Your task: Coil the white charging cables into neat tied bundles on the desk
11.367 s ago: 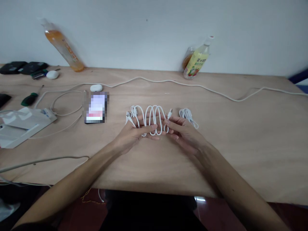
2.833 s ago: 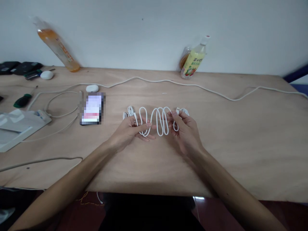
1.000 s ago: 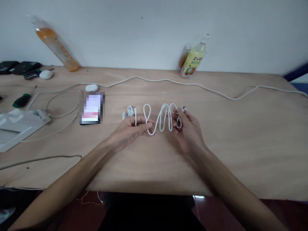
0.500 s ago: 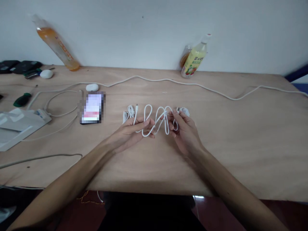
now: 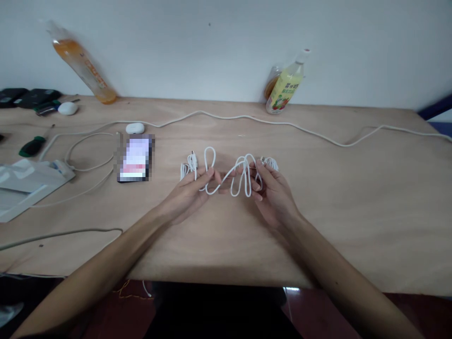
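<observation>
A white cable (image 5: pixel 237 173) hangs in loops between my two hands above the wooden table (image 5: pixel 353 202). My left hand (image 5: pixel 192 190) pinches one end of it, with a loop standing up above the fingers and a small plug beside it. My right hand (image 5: pixel 271 188) is closed on the other end, with several loops gathered at its fingertips. A small white cable bundle (image 5: pixel 186 165) lies just behind my left hand, and another white bundle (image 5: pixel 271 163) lies just behind my right hand.
A phone (image 5: pixel 134 157) lies left of my hands, a white case (image 5: pixel 134 128) behind it. A long white cord (image 5: pixel 282 124) crosses the table. Two bottles (image 5: pixel 82 63) (image 5: pixel 286 84) lean on the wall. A screwdriver (image 5: pixel 31 146) and plastic bags (image 5: pixel 28 181) are at far left.
My hands have drawn closer together and the cable's loops have bunched toward my right hand. The loop at my left hand has risen higher. The table's other things have not moved.
</observation>
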Demonstrator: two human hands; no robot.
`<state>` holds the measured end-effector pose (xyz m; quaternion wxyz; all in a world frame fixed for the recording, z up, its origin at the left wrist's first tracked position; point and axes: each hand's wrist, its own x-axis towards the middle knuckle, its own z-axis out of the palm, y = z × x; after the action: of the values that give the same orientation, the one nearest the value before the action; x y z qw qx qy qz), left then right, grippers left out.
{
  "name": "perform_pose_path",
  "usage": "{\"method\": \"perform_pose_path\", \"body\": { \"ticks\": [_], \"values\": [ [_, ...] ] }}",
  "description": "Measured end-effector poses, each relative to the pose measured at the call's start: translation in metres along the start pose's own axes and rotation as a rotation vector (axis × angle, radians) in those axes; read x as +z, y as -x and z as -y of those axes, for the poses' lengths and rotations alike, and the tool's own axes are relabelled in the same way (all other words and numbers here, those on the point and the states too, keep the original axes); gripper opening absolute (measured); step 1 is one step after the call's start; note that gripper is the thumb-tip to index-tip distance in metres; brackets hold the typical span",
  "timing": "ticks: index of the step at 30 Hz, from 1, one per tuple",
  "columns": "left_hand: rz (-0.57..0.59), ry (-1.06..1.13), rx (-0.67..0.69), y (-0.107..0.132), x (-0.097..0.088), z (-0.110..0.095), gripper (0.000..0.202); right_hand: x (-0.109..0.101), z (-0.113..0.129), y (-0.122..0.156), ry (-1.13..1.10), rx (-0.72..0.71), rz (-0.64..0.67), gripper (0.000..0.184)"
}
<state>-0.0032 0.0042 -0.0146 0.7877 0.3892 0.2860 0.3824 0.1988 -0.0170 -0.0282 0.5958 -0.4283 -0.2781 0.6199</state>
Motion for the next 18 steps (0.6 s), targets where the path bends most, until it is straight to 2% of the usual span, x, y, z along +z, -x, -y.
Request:
{"method": "perform_pose_path", "body": {
  "ticks": [6, 13, 18],
  "values": [
    [-0.098, 0.120, -0.023, -0.0006, 0.0018, 0.0009, 0.032, 0.0021, 0.0023, -0.0003, 0.024, -0.050, -0.025, 0.039],
    [-0.081, 0.145, -0.063, -0.0027, -0.0008, 0.0001, 0.037, 0.0016, 0.0006, 0.0006, 0.118, -0.081, -0.136, 0.043],
    [-0.075, 0.163, -0.101, -0.0024, -0.0006, -0.0028, 0.041, 0.0023, 0.0009, 0.0013, 0.155, -0.090, -0.141, 0.048]
  ]
}}
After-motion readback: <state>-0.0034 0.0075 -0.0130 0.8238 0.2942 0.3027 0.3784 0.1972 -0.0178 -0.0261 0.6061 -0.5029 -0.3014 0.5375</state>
